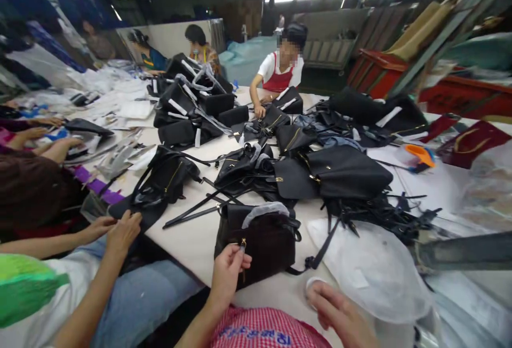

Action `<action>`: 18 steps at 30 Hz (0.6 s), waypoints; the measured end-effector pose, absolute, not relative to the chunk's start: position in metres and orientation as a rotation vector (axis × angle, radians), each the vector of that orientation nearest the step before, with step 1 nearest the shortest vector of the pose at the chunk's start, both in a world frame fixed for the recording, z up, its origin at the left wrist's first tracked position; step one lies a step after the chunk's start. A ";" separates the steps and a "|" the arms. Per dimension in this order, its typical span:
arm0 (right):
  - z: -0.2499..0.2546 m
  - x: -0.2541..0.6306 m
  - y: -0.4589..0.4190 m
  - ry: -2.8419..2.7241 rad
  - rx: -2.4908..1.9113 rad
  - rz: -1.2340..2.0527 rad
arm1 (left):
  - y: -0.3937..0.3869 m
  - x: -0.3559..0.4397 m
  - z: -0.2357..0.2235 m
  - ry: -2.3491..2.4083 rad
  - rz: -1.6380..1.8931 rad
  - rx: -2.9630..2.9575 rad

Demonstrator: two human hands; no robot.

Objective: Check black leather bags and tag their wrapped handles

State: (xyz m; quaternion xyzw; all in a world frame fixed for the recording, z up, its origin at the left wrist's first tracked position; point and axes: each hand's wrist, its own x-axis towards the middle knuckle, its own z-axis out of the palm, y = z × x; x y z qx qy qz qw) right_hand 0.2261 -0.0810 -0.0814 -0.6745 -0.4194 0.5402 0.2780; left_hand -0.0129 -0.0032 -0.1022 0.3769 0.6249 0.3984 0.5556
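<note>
A black backpack (264,249) stands upright on the table right in front of me, its top handle (266,212) wrapped in clear plastic. At its front, my left hand (231,268) pinches the gold-coloured zipper pull (243,245), which seems to have a clear wrap on it. One strap (320,255) trails from the bag's right side onto the table. Lower right, my right hand (338,310) has its fingers bent at a small white round thing (314,286); its kind is partly hidden by the fingers.
Heaps of black bags (192,103) and straps cover the table's middle. A translucent plastic bag (372,273) lies to my right. Close on my left, a co-worker's hands (124,231) work on another black bag (166,180). Across the table a person in a red apron (282,78) handles bags.
</note>
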 end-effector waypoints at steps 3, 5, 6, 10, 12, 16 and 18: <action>-0.049 0.177 -0.027 -1.189 -1.491 1.760 | -0.007 -0.013 -0.102 1.454 0.960 0.874; -0.045 0.150 -0.001 -1.283 -1.428 1.799 | -0.009 -0.013 -0.103 1.448 0.981 0.870; -0.048 0.140 0.008 -1.331 -1.413 1.782 | -0.010 -0.013 -0.103 1.450 0.992 0.867; -0.076 0.125 0.025 -1.428 -1.389 1.698 | -0.012 -0.011 -0.105 1.455 1.019 0.855; -0.088 0.125 0.026 -1.441 -1.393 1.694 | -0.014 -0.010 -0.105 1.452 1.025 0.852; -0.100 0.124 0.026 -1.437 -1.423 1.681 | -0.016 -0.008 -0.104 1.458 1.021 0.847; -0.101 0.124 0.026 -1.424 -1.433 1.683 | -0.016 -0.008 -0.104 1.459 1.019 0.850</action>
